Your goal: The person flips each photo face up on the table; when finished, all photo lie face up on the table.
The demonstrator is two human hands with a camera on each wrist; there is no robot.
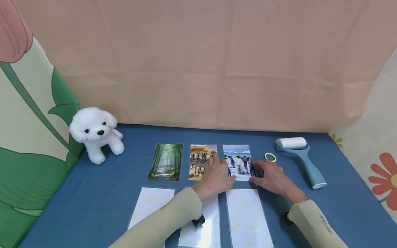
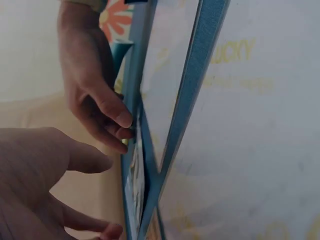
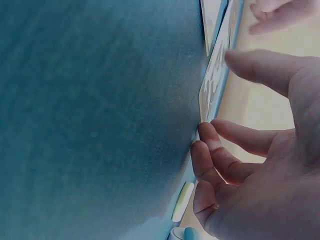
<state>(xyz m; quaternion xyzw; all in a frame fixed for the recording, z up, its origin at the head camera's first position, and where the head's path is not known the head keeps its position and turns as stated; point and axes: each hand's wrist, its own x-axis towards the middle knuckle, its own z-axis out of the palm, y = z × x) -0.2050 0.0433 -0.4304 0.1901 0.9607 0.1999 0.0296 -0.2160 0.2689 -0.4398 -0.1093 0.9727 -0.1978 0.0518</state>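
Note:
A penguin picture card [image 1: 239, 155] lies on the blue cloth, between my two hands. My right hand [image 1: 271, 177] is at its right edge, where the fingertips [image 3: 205, 129] meet the card's corner in the right wrist view; the thumb is spread apart from them. My left hand [image 1: 215, 176] reaches over a zebra picture card [image 1: 195, 165], partly covering it, its fingers toward the penguin card's left edge. In the left wrist view the left thumb and fingers are spread with nothing between them. A forest picture card [image 1: 164, 161] lies farther left.
Three white sheets in clear sleeves, the right one [image 1: 250, 218] fully visible, lie nearer me, partly under my left arm. A pale yellow-green ring [image 1: 266, 154] and a blue-handled lint roller [image 1: 310, 167] are to the right. A white plush dog [image 1: 95, 133] sits at far left.

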